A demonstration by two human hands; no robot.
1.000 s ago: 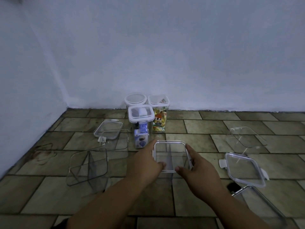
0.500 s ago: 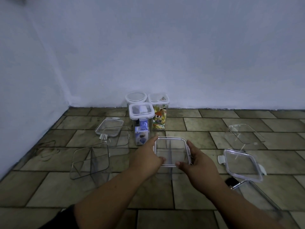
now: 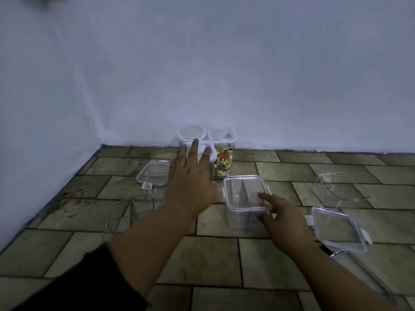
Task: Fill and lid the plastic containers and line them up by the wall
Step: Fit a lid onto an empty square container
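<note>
Head view: my right hand (image 3: 283, 214) pinches the near corner of the lidded box (image 3: 244, 191), which stands on the floor (image 3: 202, 261) short of the wall (image 3: 247, 86). My left hand (image 3: 190, 182) is spread wide, fingers over the front jar (image 3: 213, 157). I reckon a corner pinch could tip the box or pop its lid. A clumsy left could knock the jar into the candy jar (image 3: 222, 164).

Lidded clear container (image 3: 246, 198) upright on floor

Pale bluish back wall (image 3: 247, 63) meets left wall (image 3: 29, 113) at corner (image 3: 101, 143); brown stone-tile floor (image 3: 213, 261) spreads right of corner; dim light
</note>
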